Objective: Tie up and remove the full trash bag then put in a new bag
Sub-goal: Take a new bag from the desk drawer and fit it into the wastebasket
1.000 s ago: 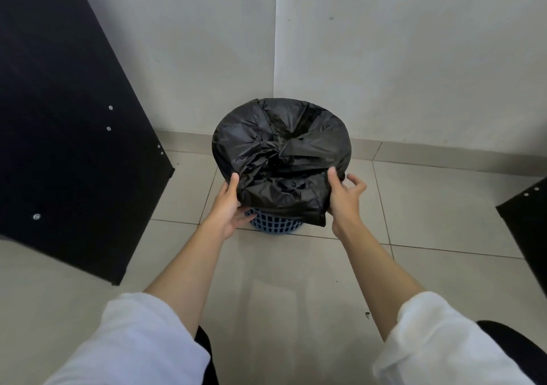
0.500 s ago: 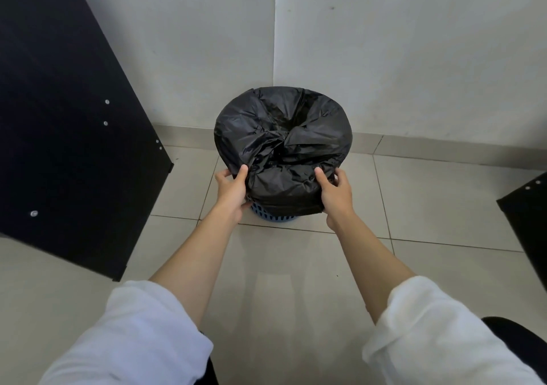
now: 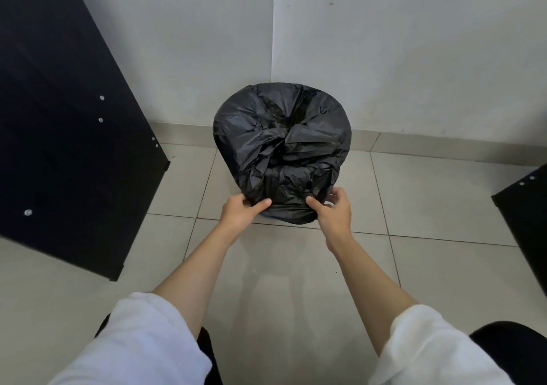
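A black trash bag (image 3: 281, 144) is stretched over a round bin on the tiled floor, in the corner of two white walls. Its crumpled plastic covers the rim and nearly all of the bin's near side, so the blue bin is almost fully hidden. My left hand (image 3: 241, 211) pinches the bag's lower near edge on the left, thumb on top of the plastic. My right hand (image 3: 333, 210) grips the same lower edge on the right, fingers curled round the plastic.
A black panel (image 3: 65, 124) with screw heads leans at the left, close to the bin. Another black panel's corner (image 3: 524, 207) shows at the right edge. Beige floor tiles (image 3: 284, 281) lie between me and the bin.
Both hands slid down the near side of the bin with the bag's edge. The blue lattice seen under the bag earlier is now covered by the plastic.
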Tool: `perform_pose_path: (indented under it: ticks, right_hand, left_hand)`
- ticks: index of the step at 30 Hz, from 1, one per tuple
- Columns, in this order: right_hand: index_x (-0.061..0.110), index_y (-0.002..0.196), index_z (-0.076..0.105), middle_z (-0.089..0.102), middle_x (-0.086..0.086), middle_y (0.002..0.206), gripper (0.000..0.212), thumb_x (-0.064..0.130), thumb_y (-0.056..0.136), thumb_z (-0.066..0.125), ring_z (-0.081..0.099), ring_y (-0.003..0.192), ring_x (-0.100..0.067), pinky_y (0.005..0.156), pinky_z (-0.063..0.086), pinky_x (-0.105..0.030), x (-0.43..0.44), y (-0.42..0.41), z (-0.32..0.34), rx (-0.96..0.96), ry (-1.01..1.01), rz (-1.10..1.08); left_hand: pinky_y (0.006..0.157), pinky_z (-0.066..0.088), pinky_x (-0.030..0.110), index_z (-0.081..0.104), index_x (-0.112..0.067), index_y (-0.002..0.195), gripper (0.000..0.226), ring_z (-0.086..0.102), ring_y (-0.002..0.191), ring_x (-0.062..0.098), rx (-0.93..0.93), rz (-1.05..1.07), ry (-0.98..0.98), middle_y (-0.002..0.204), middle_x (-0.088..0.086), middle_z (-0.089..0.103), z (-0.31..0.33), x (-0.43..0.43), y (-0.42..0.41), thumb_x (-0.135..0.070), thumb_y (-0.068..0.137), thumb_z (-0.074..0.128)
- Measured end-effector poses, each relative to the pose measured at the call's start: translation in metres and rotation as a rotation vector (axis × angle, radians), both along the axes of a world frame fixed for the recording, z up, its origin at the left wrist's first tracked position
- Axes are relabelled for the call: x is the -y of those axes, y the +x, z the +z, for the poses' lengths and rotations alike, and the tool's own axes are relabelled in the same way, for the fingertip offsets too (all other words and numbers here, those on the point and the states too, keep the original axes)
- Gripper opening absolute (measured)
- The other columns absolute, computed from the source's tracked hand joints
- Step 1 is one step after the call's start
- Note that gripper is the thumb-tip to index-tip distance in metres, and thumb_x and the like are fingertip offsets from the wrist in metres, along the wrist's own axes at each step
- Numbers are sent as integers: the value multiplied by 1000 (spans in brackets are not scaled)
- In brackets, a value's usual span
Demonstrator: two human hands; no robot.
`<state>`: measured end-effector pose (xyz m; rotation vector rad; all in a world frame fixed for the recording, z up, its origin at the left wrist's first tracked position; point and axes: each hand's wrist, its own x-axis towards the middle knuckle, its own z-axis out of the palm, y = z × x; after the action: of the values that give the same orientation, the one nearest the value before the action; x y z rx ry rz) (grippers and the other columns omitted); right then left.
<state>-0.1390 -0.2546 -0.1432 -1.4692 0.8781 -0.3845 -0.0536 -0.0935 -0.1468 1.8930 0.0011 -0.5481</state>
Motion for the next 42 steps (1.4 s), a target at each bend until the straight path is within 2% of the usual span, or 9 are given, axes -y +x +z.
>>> perform_pose_path:
  ticks: [5,10,12,18,22,27,34,39,42]
  right_hand:
    - [10,104,61,66,-15,111,18,2,88,62,63,97,-28,85,53,-33,11,-2,1,1,72,28]
    - [9,100,63,55,-9,118,23,21,85,51,58,105,-22,93,47,-33,8,9,1,-48,33,106]
    - [17,78,56,49,-5,102,23,39,83,57,53,95,-17,86,44,-29,6,7,4,-65,-86,181]
    - [6,115,60,43,-4,123,55,49,82,66,36,119,-21,100,36,-31,18,-10,-4,-301,-751,447]
    - [6,116,57,55,-5,111,29,23,92,60,48,107,-22,86,40,-29,17,-10,0,-197,-786,347]
    - [8,103,58,59,-4,98,16,16,90,62,56,96,-25,74,36,-25,20,-4,-3,-193,-705,325]
    - [24,115,39,40,7,119,56,38,69,68,34,112,-12,95,31,-35,8,-9,0,-61,-597,151]
    - [21,108,60,38,1,134,36,38,79,72,29,127,-18,104,35,-45,12,-18,-11,-109,-681,242]
    - [18,119,50,39,2,132,60,41,72,79,33,122,-14,101,36,-32,10,-22,-12,-58,-632,262]
  left_hand:
    - [74,44,35,44,-14,101,47,50,85,20,531,286,185,91,1,49,16,-6,-11,-53,82,63]
    - [77,39,33,64,-23,110,29,48,101,19,1131,-132,543,108,0,59,21,15,5,-38,91,47]
    - [79,38,34,68,-25,105,35,53,101,19,1130,-249,557,105,-2,62,25,26,11,-45,88,45]
    - [103,30,42,64,-24,118,48,43,127,20,982,-178,431,123,-1,57,30,22,24,-55,92,37]
    - [114,14,47,42,-34,140,45,21,144,16,762,-261,503,146,-7,42,34,17,40,-49,100,26]
    - [111,11,57,66,-21,113,62,29,137,15,635,-341,834,132,-2,54,42,9,55,-57,97,18]
    - [94,33,33,64,-23,115,39,56,113,16,1186,-385,427,114,-5,63,42,29,31,-42,96,36]
    - [105,30,41,62,-24,122,37,52,122,17,1202,-382,515,119,-3,64,17,29,19,-38,93,44]
    - [96,39,40,56,-20,118,30,42,119,19,1159,-177,446,121,2,56,16,29,-2,-34,91,55]
